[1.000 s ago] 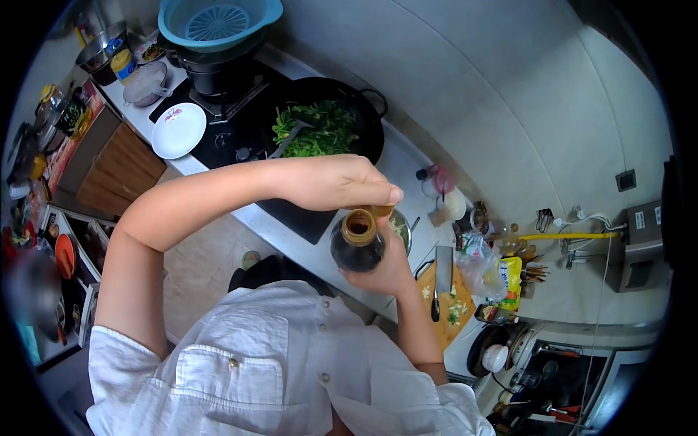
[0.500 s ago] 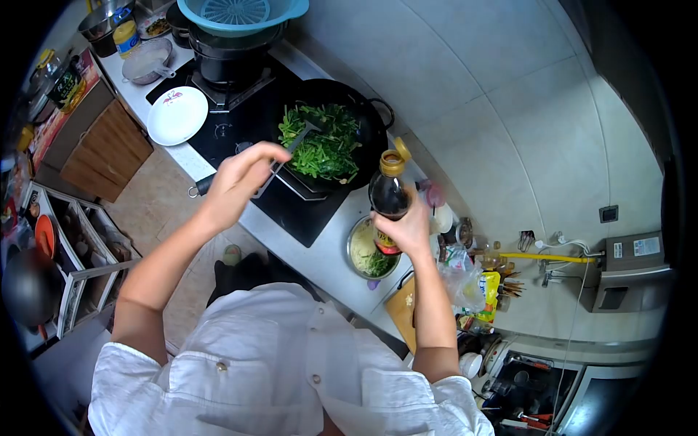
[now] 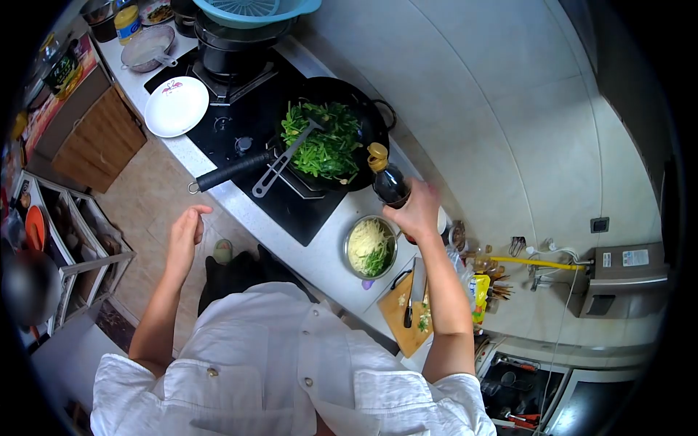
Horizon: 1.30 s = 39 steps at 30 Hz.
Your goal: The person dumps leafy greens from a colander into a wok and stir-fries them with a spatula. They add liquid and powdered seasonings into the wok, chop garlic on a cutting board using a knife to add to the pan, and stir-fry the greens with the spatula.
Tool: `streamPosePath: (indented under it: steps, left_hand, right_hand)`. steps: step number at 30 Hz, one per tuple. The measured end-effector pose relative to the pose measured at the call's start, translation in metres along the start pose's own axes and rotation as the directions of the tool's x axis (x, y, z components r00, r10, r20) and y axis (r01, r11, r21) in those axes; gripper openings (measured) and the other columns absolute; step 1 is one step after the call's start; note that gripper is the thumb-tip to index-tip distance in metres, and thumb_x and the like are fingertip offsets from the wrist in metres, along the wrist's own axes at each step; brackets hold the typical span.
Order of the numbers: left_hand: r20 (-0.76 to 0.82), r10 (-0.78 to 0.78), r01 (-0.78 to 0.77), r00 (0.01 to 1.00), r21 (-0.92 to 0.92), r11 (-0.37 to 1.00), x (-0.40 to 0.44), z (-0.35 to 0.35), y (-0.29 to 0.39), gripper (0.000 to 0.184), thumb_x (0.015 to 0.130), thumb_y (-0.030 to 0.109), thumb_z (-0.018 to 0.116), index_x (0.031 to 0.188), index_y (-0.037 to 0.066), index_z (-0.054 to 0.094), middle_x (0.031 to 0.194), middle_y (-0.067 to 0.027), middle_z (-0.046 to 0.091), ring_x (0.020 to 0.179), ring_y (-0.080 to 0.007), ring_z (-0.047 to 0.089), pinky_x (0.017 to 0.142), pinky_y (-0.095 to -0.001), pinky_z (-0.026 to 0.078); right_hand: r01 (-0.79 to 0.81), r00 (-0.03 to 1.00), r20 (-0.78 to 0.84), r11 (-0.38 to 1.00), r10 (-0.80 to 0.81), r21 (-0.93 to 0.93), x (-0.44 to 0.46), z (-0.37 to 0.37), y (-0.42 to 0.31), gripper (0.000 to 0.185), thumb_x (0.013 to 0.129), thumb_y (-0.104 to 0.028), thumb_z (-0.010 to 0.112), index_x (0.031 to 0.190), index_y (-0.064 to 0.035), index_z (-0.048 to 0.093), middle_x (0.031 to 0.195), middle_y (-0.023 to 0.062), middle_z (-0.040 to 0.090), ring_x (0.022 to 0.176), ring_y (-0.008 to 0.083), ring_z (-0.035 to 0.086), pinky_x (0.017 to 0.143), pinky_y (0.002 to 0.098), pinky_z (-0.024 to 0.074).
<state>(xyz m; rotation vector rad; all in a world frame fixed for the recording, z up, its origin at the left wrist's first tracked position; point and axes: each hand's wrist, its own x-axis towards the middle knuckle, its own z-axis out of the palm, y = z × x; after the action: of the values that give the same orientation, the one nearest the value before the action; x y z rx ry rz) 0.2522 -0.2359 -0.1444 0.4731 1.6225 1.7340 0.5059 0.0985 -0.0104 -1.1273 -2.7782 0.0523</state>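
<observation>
My right hand (image 3: 416,212) grips a dark sauce bottle (image 3: 390,185) with a yellow cap flipped open, its neck tilted towards the wok. Chopped leafy greens (image 3: 323,152) fill part of the black wok (image 3: 374,131) on the stove. A slotted spatula (image 3: 280,168) rests with its head in the greens and its handle over the wok's near side. Below the wok's long handle (image 3: 231,171), my left hand (image 3: 187,231) hangs away from the counter, fingers curled and nothing visible in them.
Near the wok stands a steel bowl (image 3: 351,251) of pale shreds and chopped green. A knife (image 3: 416,294) lies on the cutting board (image 3: 396,320). A white plate (image 3: 177,109) sits at the stove's left edge. Behind it a pot (image 3: 222,58) carries a blue basin (image 3: 291,12).
My left hand has let go of the spatula and drawn back down and left. The bottle in my right hand has tipped further towards the wok.
</observation>
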Motion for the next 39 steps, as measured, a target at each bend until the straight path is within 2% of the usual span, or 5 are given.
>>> streamPosePath:
  steps: [5, 8, 10, 34, 39]
  left_hand:
    - [0.028, -0.006, 0.007, 1.0, -0.046, 0.999, 0.001, 0.003, -0.006, 0.04, 0.1, 0.036, 0.037, 0.102, 0.004, 0.061, 0.06, 0.0067, 0.035, 0.054, -0.0035, 0.03, 0.048, -0.0205, 0.024]
    - [0.033, -0.002, 0.003, 0.999, -0.038, 0.999, 0.001, 0.004, -0.005, 0.04, 0.1, 0.036, 0.037, 0.103, 0.004, 0.061, 0.061, 0.0068, 0.035, 0.054, -0.0035, 0.03, 0.048, -0.0207, 0.024]
    - [0.048, -0.001, 0.004, 0.999, -0.049, 0.999, 0.0, 0.005, -0.006, 0.04, 0.1, 0.036, 0.037, 0.103, 0.004, 0.061, 0.061, 0.0069, 0.034, 0.054, -0.0035, 0.03, 0.048, -0.0207, 0.023]
    - [0.067, -0.013, 0.016, 0.998, -0.044, 0.999, 0.001, 0.009, -0.006, 0.042, 0.1, 0.037, 0.035, 0.103, 0.003, 0.06, 0.061, 0.0069, 0.033, 0.054, -0.0036, 0.028, 0.048, -0.0214, 0.022]
    - [0.068, -0.018, 0.021, 0.998, -0.041, 0.999, 0.0, 0.009, -0.005, 0.042, 0.101, 0.037, 0.035, 0.103, 0.003, 0.06, 0.061, 0.0071, 0.033, 0.054, -0.0035, 0.028, 0.048, -0.0212, 0.022]
  right_hand:
    - [-0.038, 0.997, 0.058, 0.998, 0.042, -0.059, 0.007, -0.004, 0.0, 0.063, 0.052, -0.031, 0.073, 0.104, 0.0021, 0.057, 0.097, 0.0205, 0.062, 0.097, 0.0352, 0.057, 0.088, 0.0428, 0.0443]
    - [0.046, 0.997, -0.062, 0.996, -0.051, -0.08, 0.008, -0.002, 0.005, 0.053, 0.053, -0.028, 0.073, 0.095, 0.0002, 0.058, 0.093, 0.0212, 0.061, 0.091, 0.0377, 0.058, 0.081, 0.0434, 0.0461]
    - [-0.009, 1.0, 0.026, 0.992, 0.012, -0.122, 0.011, -0.003, 0.007, 0.065, 0.052, -0.033, 0.073, 0.106, -0.0002, 0.057, 0.097, 0.0181, 0.062, 0.097, 0.033, 0.058, 0.09, 0.0461, 0.0405]
    - [-0.092, 0.986, 0.117, 0.967, 0.122, -0.239, 0.033, -0.022, 0.0, 0.071, 0.056, -0.036, 0.073, 0.115, -0.004, 0.054, 0.102, 0.0148, 0.059, 0.101, 0.0304, 0.055, 0.088, 0.0433, 0.0396]
    - [-0.111, 0.991, 0.046, 0.958, 0.128, -0.264, 0.041, -0.018, 0.013, 0.066, 0.056, -0.036, 0.073, 0.111, -0.0042, 0.055, 0.102, 0.0147, 0.061, 0.1, 0.0303, 0.056, 0.086, 0.0437, 0.0402]
